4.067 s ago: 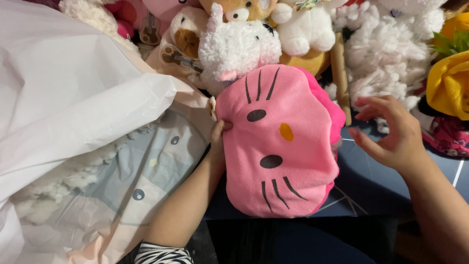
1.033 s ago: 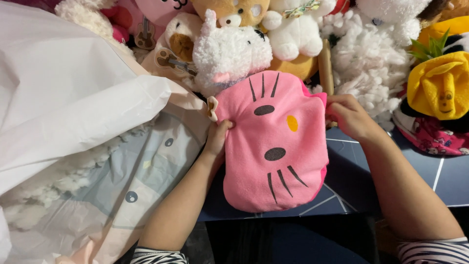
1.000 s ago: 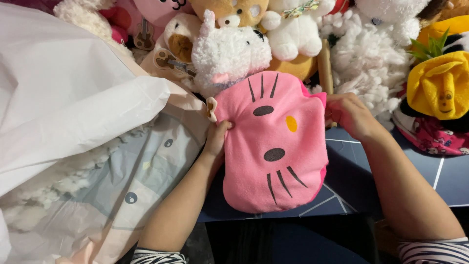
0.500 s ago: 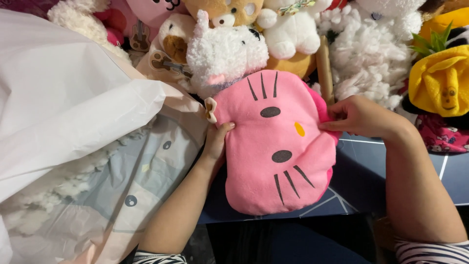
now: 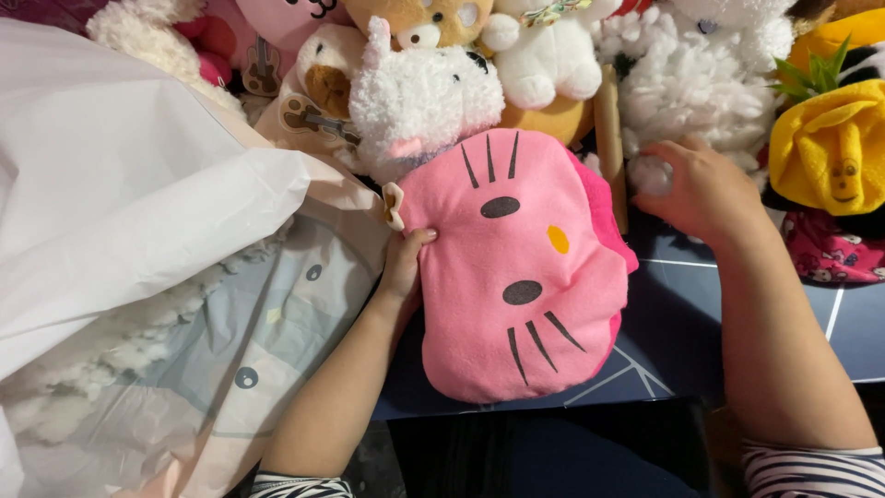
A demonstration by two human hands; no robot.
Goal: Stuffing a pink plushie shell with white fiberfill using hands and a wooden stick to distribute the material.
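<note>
Moved: right hand (image 5: pixel 705 189) has left the pink cushion (image 5: pixel 521 267) and now sits at upper right, against the white fluffy toys (image 5: pixel 682 83).
Left hand (image 5: pixel 406 263): fingers curled, pinching the cushion's left edge.
Right hand: loosely curled, holding nothing I can make out.
Cushion place: centre of frame, on the dark surface (image 5: pixel 673 323), right of the left hand.
Cushion axis: long axis runs top to bottom, tilted slightly; face up, whiskers at both ends.
Left side: white plastic bag (image 5: pixel 120 212).

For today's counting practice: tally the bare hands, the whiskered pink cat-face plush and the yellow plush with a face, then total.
Hands: 2, left hand, right hand
Pink cat-face plush: 1
Yellow plush with a face: 1
Total: 4
</note>
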